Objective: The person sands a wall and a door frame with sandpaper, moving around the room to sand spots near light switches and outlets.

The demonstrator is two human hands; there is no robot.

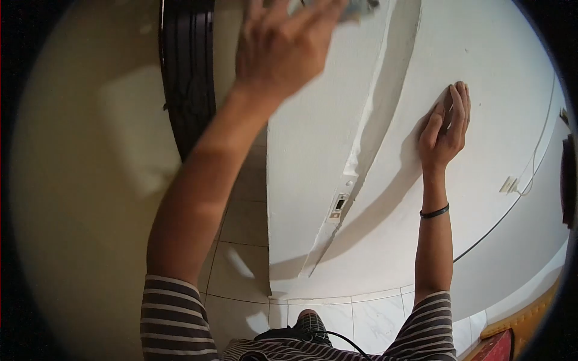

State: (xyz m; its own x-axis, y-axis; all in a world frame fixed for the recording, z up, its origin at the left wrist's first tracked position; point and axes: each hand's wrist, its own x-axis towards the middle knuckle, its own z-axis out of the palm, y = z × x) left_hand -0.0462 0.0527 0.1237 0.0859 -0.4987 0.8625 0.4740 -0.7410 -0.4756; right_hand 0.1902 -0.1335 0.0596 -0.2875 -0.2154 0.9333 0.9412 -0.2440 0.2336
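My left hand (283, 54) is raised at the top of the view against the white wall (325, 114). It is smeared by motion, and its fingers are partly cut off by the upper edge. At its fingertips is a blurred grey-blue object (360, 9), whose kind I cannot make out. My right hand (447, 129) rests on the wall to the right, fingers stretched upward and holding nothing. Between the two hands a rough, raised vertical strip (376, 102) runs down the wall to a small recessed box (339, 207) with a dark slot.
A dark slatted panel (188, 72) stands left of the wall's edge. On the right, a white socket (509, 185) has a cable plugged in. Pale floor tiles (241, 265) lie below, and yellow-brown furniture with a red item (490, 349) sits at the lower right.
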